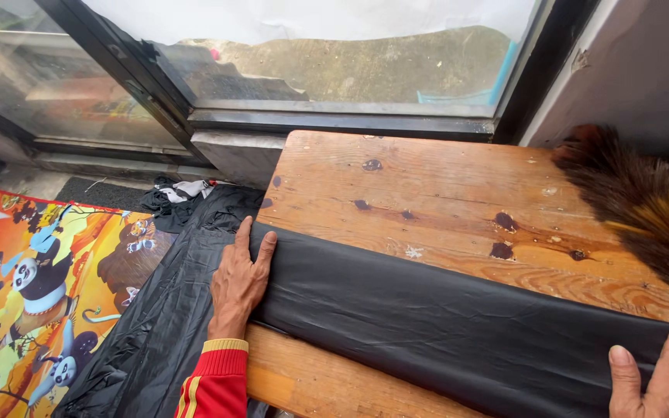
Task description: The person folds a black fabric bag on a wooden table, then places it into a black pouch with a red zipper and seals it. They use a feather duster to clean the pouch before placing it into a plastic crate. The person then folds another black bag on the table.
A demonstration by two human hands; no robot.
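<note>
Both hands press flat, fingers released, on a black plastic sheet [427,317] across a wooden table [443,193]: left hand [238,282] centre-left, right hand [660,379] lower right. A colourful cartoon mat [32,294] lies lower left.

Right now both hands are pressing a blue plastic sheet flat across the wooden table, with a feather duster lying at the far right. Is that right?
Not quite: the plastic sheet is black, not blue, as the head view shows. The left hand and right hand do press it flat across the wooden table, with the feather duster at the far right.
</note>
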